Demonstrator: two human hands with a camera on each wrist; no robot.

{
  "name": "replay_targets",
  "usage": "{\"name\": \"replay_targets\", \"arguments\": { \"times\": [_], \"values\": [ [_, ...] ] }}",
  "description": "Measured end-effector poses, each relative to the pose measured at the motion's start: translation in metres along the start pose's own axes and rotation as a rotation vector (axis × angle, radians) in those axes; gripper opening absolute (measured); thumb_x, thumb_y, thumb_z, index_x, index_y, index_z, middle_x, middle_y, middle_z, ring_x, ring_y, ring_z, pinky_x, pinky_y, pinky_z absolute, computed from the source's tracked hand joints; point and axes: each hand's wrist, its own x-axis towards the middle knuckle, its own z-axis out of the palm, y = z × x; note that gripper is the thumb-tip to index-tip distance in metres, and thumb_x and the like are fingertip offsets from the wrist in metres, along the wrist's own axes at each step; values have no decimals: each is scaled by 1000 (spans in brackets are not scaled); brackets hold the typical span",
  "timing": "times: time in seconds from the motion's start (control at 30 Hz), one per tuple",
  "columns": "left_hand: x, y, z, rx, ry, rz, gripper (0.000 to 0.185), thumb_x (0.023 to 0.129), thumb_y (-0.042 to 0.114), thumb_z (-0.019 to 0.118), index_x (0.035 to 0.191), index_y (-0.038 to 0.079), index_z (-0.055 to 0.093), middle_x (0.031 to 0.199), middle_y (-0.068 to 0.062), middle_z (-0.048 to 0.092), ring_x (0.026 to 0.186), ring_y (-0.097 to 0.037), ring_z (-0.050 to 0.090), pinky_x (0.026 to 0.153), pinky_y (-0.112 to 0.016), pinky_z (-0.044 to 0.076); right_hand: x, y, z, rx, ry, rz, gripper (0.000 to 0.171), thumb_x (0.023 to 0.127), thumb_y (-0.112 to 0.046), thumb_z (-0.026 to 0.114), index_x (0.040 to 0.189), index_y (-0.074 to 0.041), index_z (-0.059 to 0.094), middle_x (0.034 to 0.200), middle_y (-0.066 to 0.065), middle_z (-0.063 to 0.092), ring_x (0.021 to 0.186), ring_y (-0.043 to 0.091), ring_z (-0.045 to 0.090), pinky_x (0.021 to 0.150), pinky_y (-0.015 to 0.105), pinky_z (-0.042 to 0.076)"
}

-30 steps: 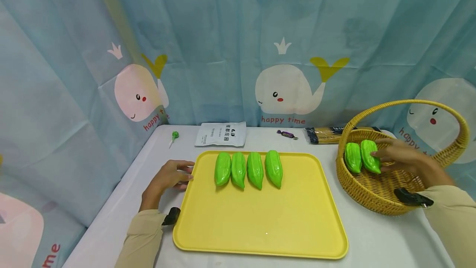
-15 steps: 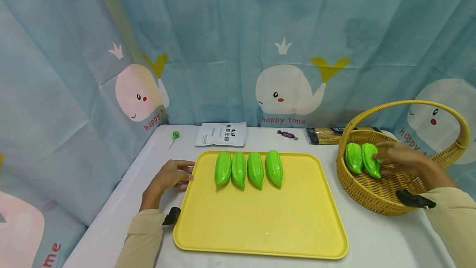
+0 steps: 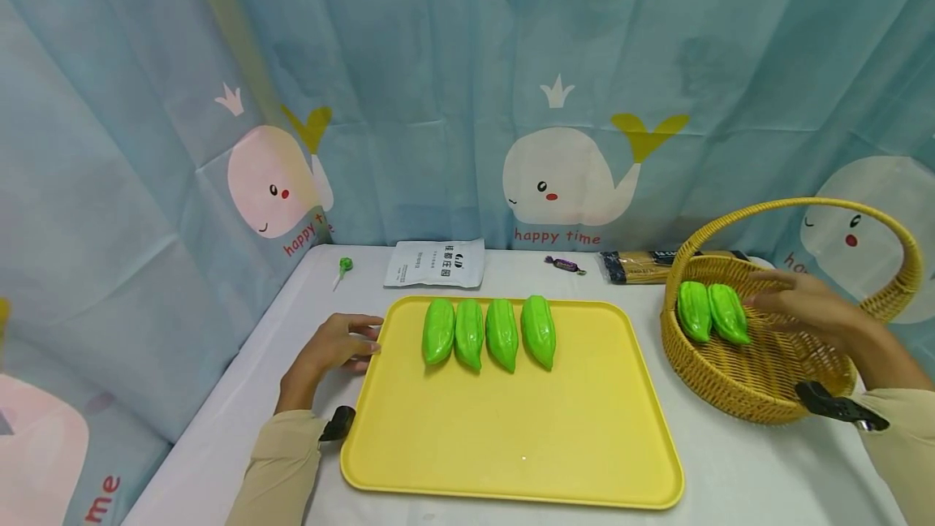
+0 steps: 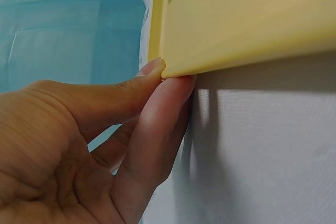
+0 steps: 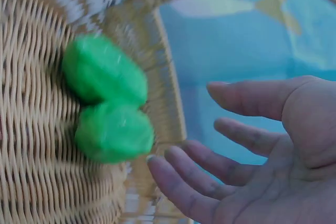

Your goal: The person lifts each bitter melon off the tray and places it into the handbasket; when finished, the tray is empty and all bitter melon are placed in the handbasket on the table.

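Observation:
Several green bitter gourds (image 3: 488,333) lie in a row at the far end of a yellow tray (image 3: 511,437). Two more green gourds (image 3: 712,312) (image 5: 107,98) lie side by side in a wicker basket (image 3: 752,388) on the right. My right hand (image 3: 792,299) (image 5: 252,150) hovers over the basket just right of those two gourds, fingers spread and holding nothing. My left hand (image 3: 342,345) (image 4: 105,145) rests on the table with its fingertips (image 4: 157,72) against the tray's left corner (image 4: 163,66).
Along the back of the white table lie a white packet (image 3: 435,263), a green lollipop (image 3: 342,268), a wrapped candy (image 3: 562,264) and a pack of noodles (image 3: 643,265). A whale-print curtain hangs behind. The basket's arched handle (image 3: 811,205) spans above my right hand.
My right hand has let go of the right gourd in the basket and drawn back to the right, fingers opening. The left hand has stayed still.

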Motion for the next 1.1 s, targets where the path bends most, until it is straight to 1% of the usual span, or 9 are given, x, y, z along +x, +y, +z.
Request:
{"name": "replay_targets", "arguments": {
  "times": [0.1,0.2,0.33,0.4,0.47,0.53,0.77,0.93,1.1],
  "values": [
    [0,-1,0,-5,-3,6,50,96,6,76,144,-3,63,127,-24,68,76,-15,65,65,-27,59,-10,-10,7,19,64,-30,79,113,-32,53,165,11,12,159,43,27,103,-6,60,92,42,62],
    [-1,-1,0,-9,-8,7,51,96,5,76,144,-3,63,128,-25,67,77,-15,66,66,-28,60,-21,-21,20,62,144,-75,81,111,-38,56,167,5,16,160,36,30,95,-17,56,85,32,63],
    [-1,0,0,1,-4,10,51,96,6,76,144,-3,63,128,-25,67,77,-14,65,65,-29,60,-34,-36,40,136,237,-157,70,110,-37,59,165,-6,30,142,6,56,97,-13,63,80,26,63],
    [-1,-1,0,7,-3,17,51,96,6,76,144,-3,63,128,-25,67,76,-14,65,65,-29,59,-40,-42,50,169,252,-209,57,110,-33,59,160,-15,39,131,-12,62,99,-8,66,79,26,63],
    [1,-2,0,10,-1,23,51,95,6,76,144,-3,63,127,-24,68,76,-15,64,65,-29,59,-45,-49,60,206,245,-270,45,111,-26,59,153,-20,46,125,-20,64,103,-2,68,80,27,63],
    [1,-3,0,10,-4,24,51,96,5,75,144,-3,63,127,-24,68,77,-15,64,65,-28,59,-49,-56,69,227,225,-315,41,111,-21,59,150,-23,50,126,-18,66,105,1,69,80,29,63],
    [2,-1,-1,6,-8,12,51,96,5,74,145,-3,62,129,-25,67,76,-14,65,65,-27,59,-47,-84,100,291,146,-392,43,109,-15,61,151,-14,53,126,-8,69,107,7,71,82,31,63],
    [0,1,-1,0,-5,19,51,95,5,75,144,-3,62,128,-25,67,77,-15,65,65,-29,59,-39,-104,124,329,83,-405,44,108,-16,62,151,-12,53,127,-4,67,108,8,71,85,34,63],
    [0,0,0,7,0,9,51,95,6,75,144,-3,63,128,-25,67,78,-15,65,66,-28,59,-27,-123,148,348,29,-391,52,106,-18,66,153,-1,49,130,13,64,107,11,71,86,36,63]
  ]
}}
